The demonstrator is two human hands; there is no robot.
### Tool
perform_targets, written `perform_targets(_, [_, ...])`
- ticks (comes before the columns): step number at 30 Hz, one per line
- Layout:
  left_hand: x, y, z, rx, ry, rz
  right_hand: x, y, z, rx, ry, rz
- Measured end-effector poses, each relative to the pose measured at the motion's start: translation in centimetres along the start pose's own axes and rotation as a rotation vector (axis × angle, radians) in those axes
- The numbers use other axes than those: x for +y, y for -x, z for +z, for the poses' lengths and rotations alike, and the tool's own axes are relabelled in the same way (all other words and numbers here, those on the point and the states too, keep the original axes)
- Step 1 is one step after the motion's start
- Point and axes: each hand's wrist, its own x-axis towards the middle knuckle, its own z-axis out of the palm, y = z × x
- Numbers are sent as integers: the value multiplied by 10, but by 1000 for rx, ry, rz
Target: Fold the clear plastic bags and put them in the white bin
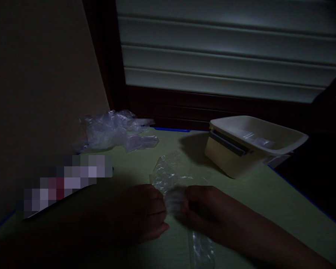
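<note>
My left hand is closed, fingers curled, at the left edge of a small whitish blurred object between my hands. From the right, my right hand pinches at the same object, its fingers partly smeared by motion. What the object is cannot be made out. A crinkled clear plastic bag lies on the table just beyond my hands. Another strip of clear plastic shows below my right hand, near the bottom of the view.
On the pale green table, crumpled plastic bags are heaped at the back left. A pixelated item lies at the left. A cream bin with clear plastic inside stands at the right edge. Slatted shutters rise behind.
</note>
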Motion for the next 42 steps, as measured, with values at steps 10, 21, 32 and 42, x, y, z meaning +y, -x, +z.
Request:
perform_targets(10, [1,1,-1,-38,15,44,12,-7,6,61,137,153])
perform_targets(21, [2,-5,-3,-169,20,-29,16,-6,6,169,299,255])
perform_targets(32, [5,-7,-9,-111,-14,-133,10,-9,3,100,266,177])
perform_targets(42, [6,-6,-6,-168,67,-108,-4,10,-6,-214,240,-106])
